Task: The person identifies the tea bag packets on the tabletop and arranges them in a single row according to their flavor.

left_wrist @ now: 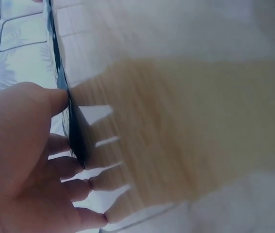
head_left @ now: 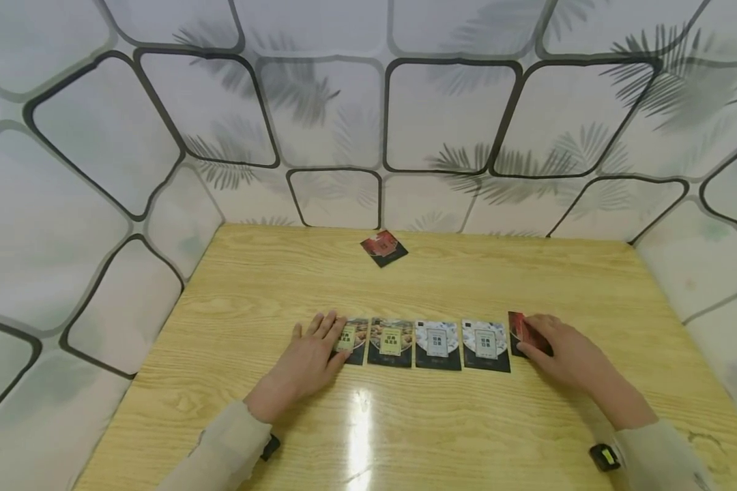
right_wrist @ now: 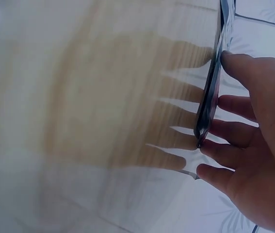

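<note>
A row of flat printed sachets lies across the wooden table. My left hand (head_left: 310,358) rests on the leftmost yellow-labelled sachet (head_left: 357,344), fingers extended and thumb at its near edge; part of its print is hidden. Right beside it is a second yellow-labelled sachet (head_left: 391,343). Two blue-and-white sachets follow, one in the middle (head_left: 437,346) and one further right (head_left: 486,346). At the right end, my right hand (head_left: 568,351) touches a red and black sachet (head_left: 517,334) with its fingertips, covering part of it. In the right wrist view this sachet (right_wrist: 209,97) appears edge-on beneath extended fingers.
Another red and black sachet (head_left: 383,248) lies turned at an angle near the back edge of the table (head_left: 270,266). Patterned padded-looking walls (head_left: 331,143) enclose the table at the back and both sides.
</note>
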A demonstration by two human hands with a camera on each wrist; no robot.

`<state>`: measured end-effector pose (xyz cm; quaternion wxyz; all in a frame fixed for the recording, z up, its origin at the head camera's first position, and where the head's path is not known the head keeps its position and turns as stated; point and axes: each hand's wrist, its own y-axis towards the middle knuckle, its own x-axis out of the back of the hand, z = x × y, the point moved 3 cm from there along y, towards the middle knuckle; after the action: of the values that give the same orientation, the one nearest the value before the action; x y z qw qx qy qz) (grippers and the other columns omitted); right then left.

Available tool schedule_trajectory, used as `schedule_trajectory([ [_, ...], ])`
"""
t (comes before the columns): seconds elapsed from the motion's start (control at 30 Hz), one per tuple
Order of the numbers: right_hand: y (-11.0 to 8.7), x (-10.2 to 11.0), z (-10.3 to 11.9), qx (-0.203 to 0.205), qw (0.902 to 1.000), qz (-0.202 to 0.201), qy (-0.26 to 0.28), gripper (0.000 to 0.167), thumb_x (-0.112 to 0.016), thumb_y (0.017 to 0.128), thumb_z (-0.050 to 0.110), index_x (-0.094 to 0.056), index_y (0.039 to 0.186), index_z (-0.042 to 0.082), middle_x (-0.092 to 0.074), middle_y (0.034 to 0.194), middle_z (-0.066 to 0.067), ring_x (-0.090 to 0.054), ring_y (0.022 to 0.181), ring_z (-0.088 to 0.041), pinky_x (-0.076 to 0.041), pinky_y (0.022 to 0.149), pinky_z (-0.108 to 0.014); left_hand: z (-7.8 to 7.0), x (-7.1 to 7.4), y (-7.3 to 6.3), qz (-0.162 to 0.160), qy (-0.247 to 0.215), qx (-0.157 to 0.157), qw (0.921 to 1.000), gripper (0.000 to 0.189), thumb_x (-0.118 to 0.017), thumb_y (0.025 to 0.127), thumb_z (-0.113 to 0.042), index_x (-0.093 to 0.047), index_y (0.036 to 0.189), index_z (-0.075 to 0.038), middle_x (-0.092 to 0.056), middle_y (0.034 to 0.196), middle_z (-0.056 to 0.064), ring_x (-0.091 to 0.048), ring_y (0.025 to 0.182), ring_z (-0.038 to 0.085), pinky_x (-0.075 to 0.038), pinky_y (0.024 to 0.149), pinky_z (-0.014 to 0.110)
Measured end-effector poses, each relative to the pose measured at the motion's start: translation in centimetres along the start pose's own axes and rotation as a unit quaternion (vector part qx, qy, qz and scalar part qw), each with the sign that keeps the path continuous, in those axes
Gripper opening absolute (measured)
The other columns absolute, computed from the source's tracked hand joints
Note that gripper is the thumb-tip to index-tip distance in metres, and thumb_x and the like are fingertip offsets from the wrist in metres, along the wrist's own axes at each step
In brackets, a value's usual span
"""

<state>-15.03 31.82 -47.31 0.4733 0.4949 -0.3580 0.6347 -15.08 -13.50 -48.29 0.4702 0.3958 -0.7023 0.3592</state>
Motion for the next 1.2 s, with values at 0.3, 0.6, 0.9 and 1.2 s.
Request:
schedule_trajectory([
  [0.3,-0.9,-0.3,0.0,0.000,0.9998,0.016,0.006,0.065,-0.071,0.102,0.040,-0.055,0.148,-0.002,-0.055,0.147,-0.033,-0.055,0.129,-0.059,-0.049,0.099,-0.070,0.0,-0.1,0.0,-0.003,0.001,0.000,1.0000,0.067,-0.047,0.112,-0.043,-0.031,0.167,-0.007,-0.026,0.172,0.022,-0.026,0.160,0.045,-0.024,0.121,0.076],
  [0.6,-1.3,-0.3,0.2,0.000,0.9997,0.021,0.010,0.065,-0.072,0.100,0.040,-0.057,0.147,-0.002,-0.053,0.149,-0.035,-0.050,0.135,-0.061,-0.046,0.102,-0.074,0.1,-0.2,0.1,0.002,0.008,0.002,1.0000,0.068,-0.047,0.112,-0.044,-0.030,0.167,-0.007,-0.027,0.172,0.022,-0.026,0.160,0.044,-0.025,0.121,0.075],
  [0.9,-1.6,-0.2,0.5,0.007,0.9997,0.013,0.017,0.065,-0.075,0.099,0.037,-0.057,0.147,-0.003,-0.053,0.149,-0.035,-0.049,0.137,-0.060,-0.045,0.103,-0.074,0.0,0.0,0.1,0.002,0.014,0.003,0.9999,0.067,-0.047,0.112,-0.044,-0.031,0.167,-0.007,-0.027,0.172,0.022,-0.027,0.159,0.045,-0.027,0.121,0.075],
  [1.2,-1.8,-0.2,0.6,0.007,0.9997,0.018,0.017,0.066,-0.074,0.099,0.039,-0.057,0.147,-0.003,-0.053,0.149,-0.035,-0.048,0.137,-0.059,-0.045,0.103,-0.074,0.0,0.0,0.1,0.006,0.012,0.005,0.9999,0.068,-0.047,0.112,-0.044,-0.031,0.167,-0.007,-0.026,0.172,0.022,-0.026,0.160,0.044,-0.026,0.121,0.075],
])
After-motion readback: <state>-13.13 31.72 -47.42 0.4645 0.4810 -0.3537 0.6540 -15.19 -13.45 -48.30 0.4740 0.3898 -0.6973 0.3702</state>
